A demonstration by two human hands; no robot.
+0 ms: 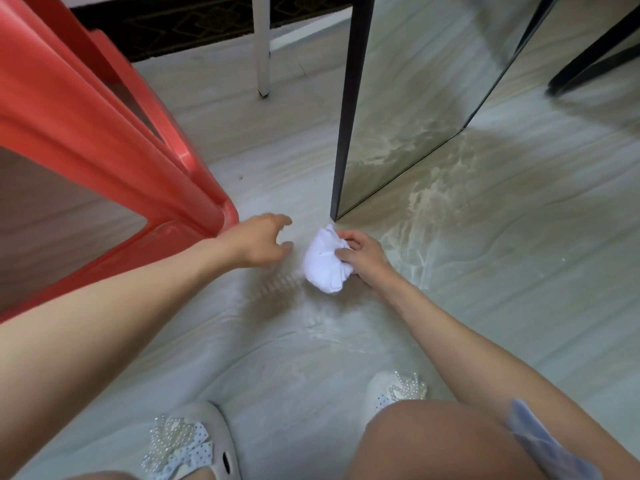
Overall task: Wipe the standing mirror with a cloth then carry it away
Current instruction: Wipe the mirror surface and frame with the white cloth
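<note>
I see a pale marbled floor (502, 271) with soft grey and tan veins, glossy under even light. A red plastic chair (86, 133) fills my left side. Behind it runs a dark patterned rug (166, 26), with a thin white leg (261, 46) standing just before it. Black legs (595, 53) cross at the upper right.

A soft white cloth (325, 261), a glossy red plastic chair (104, 140), reflective mirror (415, 109) glass in a matt black frame, and polished marbled floor (502, 271) are seen.
</note>
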